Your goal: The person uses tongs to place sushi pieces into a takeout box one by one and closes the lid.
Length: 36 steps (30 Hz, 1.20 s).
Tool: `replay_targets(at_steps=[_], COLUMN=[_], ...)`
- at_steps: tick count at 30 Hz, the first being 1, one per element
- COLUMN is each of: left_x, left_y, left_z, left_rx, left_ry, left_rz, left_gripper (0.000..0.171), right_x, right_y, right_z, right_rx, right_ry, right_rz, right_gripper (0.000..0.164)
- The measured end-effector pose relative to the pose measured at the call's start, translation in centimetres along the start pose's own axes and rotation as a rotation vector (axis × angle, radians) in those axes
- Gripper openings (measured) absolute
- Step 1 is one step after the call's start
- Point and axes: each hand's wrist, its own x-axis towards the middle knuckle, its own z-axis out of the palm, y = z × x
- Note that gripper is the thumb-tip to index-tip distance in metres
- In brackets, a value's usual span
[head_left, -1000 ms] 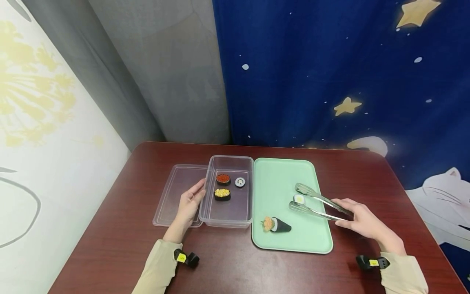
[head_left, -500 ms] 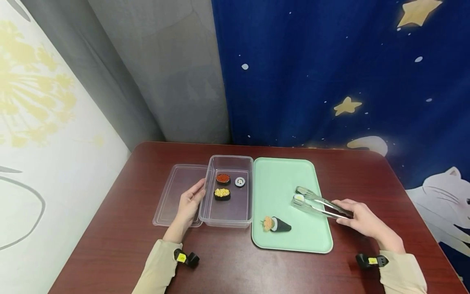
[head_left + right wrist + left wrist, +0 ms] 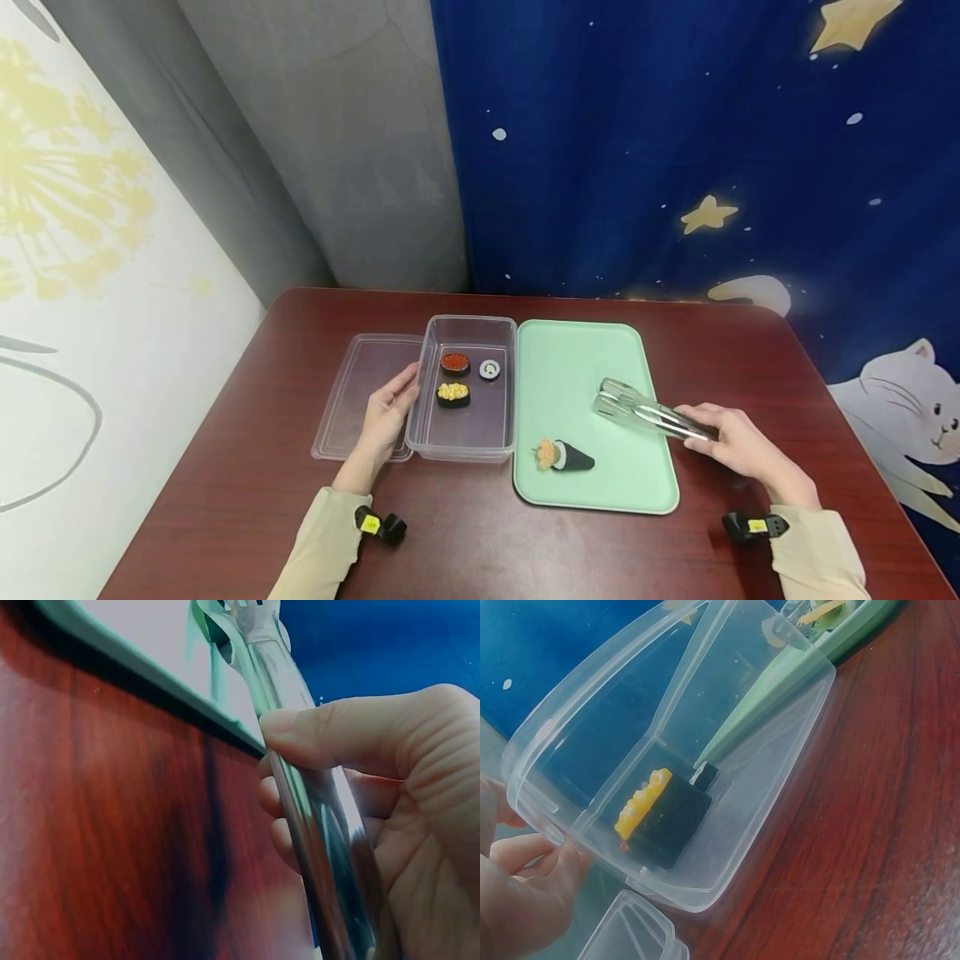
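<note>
My right hand [image 3: 738,442] grips a pair of metal tongs [image 3: 656,413] over the right half of a green tray [image 3: 562,367]. The thumb presses on one arm of the tongs in the right wrist view, with fingers curled behind. The tongs' tips are close together, and the small white sushi roll seen earlier between them is hidden now. A sushi hand roll [image 3: 576,457] in a black wrap lies at the tray's front left. My left hand [image 3: 387,417] holds the left rim of a clear plastic container [image 3: 480,433], fingers at its edge in the left wrist view.
Inside the container sit a red-topped sushi [image 3: 454,364], a yellow-topped sushi [image 3: 453,395] and a small round sushi roll [image 3: 490,370]. The clear lid [image 3: 356,396] lies left of it, partly under the left hand. The tray stands against the container's right side.
The tongs' arms have been squeezed together around the small white sushi roll, which went from visible to hidden. The left hand and the container stay in place.
</note>
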Motion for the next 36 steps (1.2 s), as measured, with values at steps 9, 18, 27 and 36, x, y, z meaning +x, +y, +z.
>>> replay_targets(at_steps=[9,18,27,36], left_x=[-0.4,-0.1,0.0,0.0], left_y=[-0.4,-0.2,0.1,-0.1], left_z=[-0.2,0.0,0.0,0.0], left_rx=[-0.068,-0.012,-0.022,-0.039], left_ry=[-0.053,-0.004,-0.013,-0.015], left_rz=[0.160,0.044,0.014,0.027], left_gripper=[0.042,0.041,0.042,0.042], right_x=[1.5,3.9,7.2,10.2], right_y=[-0.1,-0.6,-1.7,-3.6], right_z=[-0.5,-1.4,-2.6,-2.6], right_rx=[0.015,-0.005,-0.021,0.002], right_ry=[0.020,0.046,0.048,0.004], right_rz=[-0.026,-0.066,-0.090,-0.149], right_gripper=[0.043,0.043,0.044,0.045])
